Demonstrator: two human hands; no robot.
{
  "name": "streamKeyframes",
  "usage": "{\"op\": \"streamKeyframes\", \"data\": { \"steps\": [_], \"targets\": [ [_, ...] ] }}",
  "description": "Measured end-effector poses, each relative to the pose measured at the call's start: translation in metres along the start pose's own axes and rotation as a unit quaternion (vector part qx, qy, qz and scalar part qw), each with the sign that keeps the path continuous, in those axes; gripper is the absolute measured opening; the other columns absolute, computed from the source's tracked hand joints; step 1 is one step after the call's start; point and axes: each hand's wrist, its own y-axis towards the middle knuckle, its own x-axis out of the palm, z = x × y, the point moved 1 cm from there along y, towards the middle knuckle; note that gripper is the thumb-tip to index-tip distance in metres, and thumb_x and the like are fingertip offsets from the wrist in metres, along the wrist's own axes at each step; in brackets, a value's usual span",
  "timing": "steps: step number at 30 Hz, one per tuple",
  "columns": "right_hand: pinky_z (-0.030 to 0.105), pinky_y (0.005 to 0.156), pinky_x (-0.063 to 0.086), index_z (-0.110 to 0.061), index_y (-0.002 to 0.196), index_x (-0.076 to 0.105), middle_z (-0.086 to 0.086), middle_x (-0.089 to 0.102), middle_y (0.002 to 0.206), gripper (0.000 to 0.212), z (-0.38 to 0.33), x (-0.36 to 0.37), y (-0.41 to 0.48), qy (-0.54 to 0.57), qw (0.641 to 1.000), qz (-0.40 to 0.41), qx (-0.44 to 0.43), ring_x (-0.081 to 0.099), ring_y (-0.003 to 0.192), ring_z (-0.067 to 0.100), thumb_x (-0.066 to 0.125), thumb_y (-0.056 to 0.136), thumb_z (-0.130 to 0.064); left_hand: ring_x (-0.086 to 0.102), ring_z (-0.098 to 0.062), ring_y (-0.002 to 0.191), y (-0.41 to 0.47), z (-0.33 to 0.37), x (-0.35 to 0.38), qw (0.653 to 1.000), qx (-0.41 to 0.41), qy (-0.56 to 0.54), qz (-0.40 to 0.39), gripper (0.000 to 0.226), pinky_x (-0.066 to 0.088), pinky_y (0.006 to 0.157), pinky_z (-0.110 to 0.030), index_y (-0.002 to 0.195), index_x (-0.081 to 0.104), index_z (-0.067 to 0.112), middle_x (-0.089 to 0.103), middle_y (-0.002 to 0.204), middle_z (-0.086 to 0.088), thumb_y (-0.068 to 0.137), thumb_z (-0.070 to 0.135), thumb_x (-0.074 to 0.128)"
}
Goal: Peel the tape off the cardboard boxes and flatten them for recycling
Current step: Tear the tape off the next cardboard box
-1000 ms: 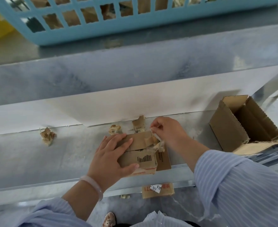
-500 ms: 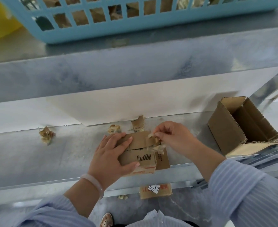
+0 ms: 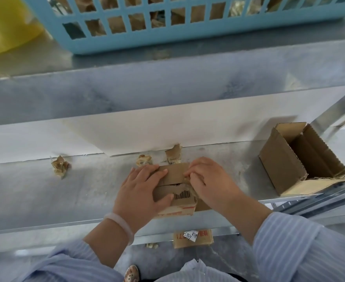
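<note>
Left hand (image 3: 142, 192) lies flat, fingers spread, pressing down the small brown cardboard box w/ printed barcode (image 3: 174, 188) at the front of the grey metal shelf (image 3: 45, 192). Right hand (image 3: 207, 180) is pinched shut on a crinkled strip of tan tape (image 3: 188, 181) at the box's right edge, by the flap seam. Box looks light & fairly stiff, so it'll slide unless pinned; tape is thin, prob tears easily, so grip near where it's stuck. Crumpled tape wads (image 3: 60, 165) lie left & behind; a larger open brown carton (image 3: 285, 159) sits well apart to the right.
</note>
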Motion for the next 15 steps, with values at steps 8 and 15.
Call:
{"op": "streamKeyframes", "data": {
  "steps": [8, 15],
  "targets": [
    [0.024, 0.088, 0.047, -0.027, 0.105, 0.067, -0.018, 0.052, 0.113, 0.024, 0.012, 0.000, -0.002, -0.101, 0.993, -0.020, -0.049, 0.052, 0.099, 0.004, 0.068, 0.085, -0.041, 0.046, -0.029, 0.126, -0.003, 0.006, 0.011, 0.997, -0.004, 0.076, 0.002, 0.052, 0.034, 0.111, -0.049, 0.135, 0.052, 0.040, 0.054, 0.131, -0.002, 0.087, 0.056, 0.038],
    [0.010, 0.067, 0.042, -0.024, 0.084, 0.068, -0.012, 0.062, 0.085, 0.005, 0.021, 0.002, -0.003, -0.018, 0.999, 0.049, 0.015, 0.057, 0.078, 0.003, 0.068, 0.088, -0.026, 0.045, -0.028, 0.127, -0.003, 0.009, 0.010, 0.997, -0.014, 0.080, -0.007, 0.053, 0.035, 0.109, -0.052, 0.134, 0.053, 0.038, 0.054, 0.132, -0.002, 0.086, 0.055, 0.040]
  ]
}}
